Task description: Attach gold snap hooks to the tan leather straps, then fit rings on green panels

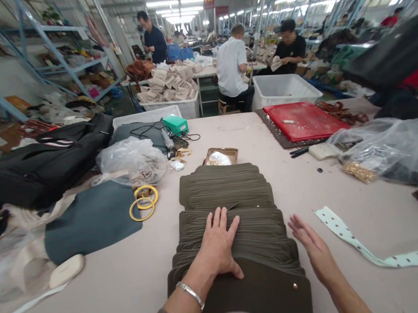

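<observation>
A long row of overlapping dark olive leather-like pieces (pixel 255 287) lies fanned out down the middle of the table. On the nearest piece, two small gold-coloured studs (pixel 295 286) show near its right edge. My left hand (pixel 220 240) rests on top of the row with fingers spread, holding nothing. To the right of the row, my right hand (pixel 313 246) is held edge-on beside the pieces, its fingers stretched out and nothing in it. Beyond the far end of the row sits a small box (pixel 234 151) with shiny small parts inside.
Yellow tape rings (pixel 141 209) lie on a blue-grey sheet (pixel 87 222) at left, near a black bag (pixel 40 166). At right are a polka-dotted strip (pixel 338 225), a plastic bag of gold parts (pixel 359 172) and a red board (pixel 301 119). Several people work beyond the table.
</observation>
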`<state>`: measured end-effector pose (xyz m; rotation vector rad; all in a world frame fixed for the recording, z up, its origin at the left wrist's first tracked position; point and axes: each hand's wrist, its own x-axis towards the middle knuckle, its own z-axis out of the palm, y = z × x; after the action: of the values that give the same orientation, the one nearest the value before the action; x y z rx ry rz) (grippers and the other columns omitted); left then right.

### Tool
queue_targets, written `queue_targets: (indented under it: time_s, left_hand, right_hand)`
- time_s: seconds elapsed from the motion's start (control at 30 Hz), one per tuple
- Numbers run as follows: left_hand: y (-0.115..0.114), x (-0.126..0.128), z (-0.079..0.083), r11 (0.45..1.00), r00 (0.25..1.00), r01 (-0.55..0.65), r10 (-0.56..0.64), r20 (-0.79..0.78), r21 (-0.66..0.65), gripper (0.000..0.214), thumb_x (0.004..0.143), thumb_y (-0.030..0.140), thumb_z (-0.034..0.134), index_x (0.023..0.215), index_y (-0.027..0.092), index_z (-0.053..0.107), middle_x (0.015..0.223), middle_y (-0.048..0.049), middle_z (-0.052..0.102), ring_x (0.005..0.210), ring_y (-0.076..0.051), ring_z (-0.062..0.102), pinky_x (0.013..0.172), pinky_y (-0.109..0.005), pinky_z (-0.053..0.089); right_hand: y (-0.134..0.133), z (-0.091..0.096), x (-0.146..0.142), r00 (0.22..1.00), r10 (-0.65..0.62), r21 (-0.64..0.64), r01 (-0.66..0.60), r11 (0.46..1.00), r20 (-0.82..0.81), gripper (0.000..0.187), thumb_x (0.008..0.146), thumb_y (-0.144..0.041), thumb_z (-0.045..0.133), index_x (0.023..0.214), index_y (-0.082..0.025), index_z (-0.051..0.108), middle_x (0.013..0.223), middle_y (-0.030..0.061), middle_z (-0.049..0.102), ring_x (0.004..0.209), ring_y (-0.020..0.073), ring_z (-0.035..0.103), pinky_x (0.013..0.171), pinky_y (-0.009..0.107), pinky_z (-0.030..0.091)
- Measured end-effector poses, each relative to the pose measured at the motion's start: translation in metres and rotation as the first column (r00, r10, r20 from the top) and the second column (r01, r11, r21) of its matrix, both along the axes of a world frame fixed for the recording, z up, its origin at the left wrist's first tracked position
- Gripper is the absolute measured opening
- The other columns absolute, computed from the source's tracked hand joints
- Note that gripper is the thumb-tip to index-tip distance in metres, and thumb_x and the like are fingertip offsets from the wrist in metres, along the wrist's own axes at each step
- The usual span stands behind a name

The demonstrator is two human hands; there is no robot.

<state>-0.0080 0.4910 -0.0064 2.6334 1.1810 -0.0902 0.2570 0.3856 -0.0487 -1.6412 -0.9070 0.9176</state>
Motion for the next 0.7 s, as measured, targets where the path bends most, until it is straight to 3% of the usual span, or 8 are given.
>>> queue_targets:
  time_s: [0.1,0.2,0.3,0.4,0.47,0.53,0.6,0.7]
  left_hand:
    - [0.0,0.0,-0.005,1.0,1.0,0.009,-0.009,0.013,-0.002,0.139,0.033,0.076,0.073,0.15,0.02,0.023,0.16,-0.0207,0.003,0.146,-0.04,-0.003,0.115,-0.055,0.001]
    - [-0.004,0.005,-0.005,1.0,1.0,-0.02,0.02,-0.005,0.004,0.143,0.029,0.074,0.076,0.149,0.018,0.025,0.159,-0.0218,0.003,0.145,-0.041,-0.004,0.115,-0.055,0.0]
    - [-0.02,0.004,0.007,0.999,0.999,-0.039,0.04,-0.004,0.026,0.137,0.032,0.067,0.082,0.147,0.016,0.029,0.158,-0.0237,0.009,0.145,-0.041,0.005,0.115,-0.056,0.0]
    - [-0.047,-0.019,0.028,0.989,0.993,-0.086,0.075,0.093,0.122,0.106,0.056,0.05,0.082,0.145,0.022,0.032,0.159,-0.0163,0.016,0.146,-0.034,0.009,0.117,-0.054,0.002]
    - [-0.067,-0.047,0.033,0.954,0.955,-0.235,0.191,0.227,0.187,0.09,0.071,0.04,0.074,0.146,0.025,0.027,0.16,-0.0123,0.016,0.147,-0.031,0.009,0.117,-0.055,0.005]
    - [-0.084,-0.077,0.025,0.854,0.813,-0.499,0.404,0.419,0.145,0.084,0.079,0.038,0.064,0.148,0.021,0.019,0.158,-0.0151,0.017,0.146,-0.032,0.013,0.117,-0.055,0.011]
    - [-0.096,-0.1,0.006,0.701,0.553,-0.706,0.636,0.539,-0.102,0.085,0.082,0.039,0.059,0.148,0.016,0.011,0.157,-0.0185,0.019,0.145,-0.031,0.018,0.116,-0.053,0.021]
    - [-0.105,-0.112,-0.026,0.567,0.317,-0.663,0.805,0.502,-0.49,0.086,0.078,0.038,0.059,0.146,0.013,0.013,0.151,-0.0183,0.032,0.138,-0.028,0.035,0.114,-0.046,0.03]
  right_hand:
    - [-0.043,0.002,-0.018,0.931,-0.017,0.043,0.001,0.999,0.366,0.085,0.08,-0.059,0.059,0.149,-0.021,0.026,0.15,0.0147,0.037,0.135,0.0374,0.038,0.11,0.057,0.032]
    - [-0.084,-0.015,-0.052,0.598,0.018,0.119,-0.19,0.975,0.801,0.081,0.076,-0.045,0.069,0.146,-0.027,0.034,0.155,0.0109,0.028,0.139,0.0427,0.028,0.111,0.063,0.022]
    - [-0.102,-0.044,-0.084,0.369,0.015,0.108,-0.31,0.944,0.929,0.062,0.079,-0.036,0.066,0.138,-0.034,0.046,0.148,0.0074,0.041,0.138,0.0422,0.028,0.11,0.065,0.02]
    - [-0.099,-0.066,-0.097,0.334,0.022,0.094,-0.329,0.94,0.942,0.051,0.081,-0.037,0.064,0.131,-0.034,0.054,0.141,0.0069,0.049,0.139,0.0405,0.028,0.11,0.063,0.018]
    - [-0.096,-0.071,-0.097,0.352,0.026,0.093,-0.316,0.944,0.936,0.049,0.081,-0.039,0.064,0.129,-0.033,0.056,0.142,0.0073,0.049,0.139,0.0396,0.029,0.11,0.062,0.018]
    - [-0.096,-0.07,-0.096,0.373,0.038,0.081,-0.301,0.95,0.927,0.049,0.081,-0.039,0.064,0.129,-0.033,0.055,0.143,0.0079,0.047,0.138,0.0394,0.03,0.11,0.062,0.02]
    - [-0.097,-0.068,-0.096,0.4,0.05,0.069,-0.278,0.958,0.915,0.049,0.081,-0.039,0.063,0.13,-0.032,0.054,0.144,0.0084,0.045,0.138,0.0402,0.03,0.11,0.063,0.02]
    - [-0.098,-0.069,-0.093,0.419,0.052,0.07,-0.271,0.96,0.907,0.051,0.082,-0.04,0.061,0.131,-0.033,0.051,0.145,0.0089,0.043,0.137,0.042,0.029,0.108,0.066,0.02]
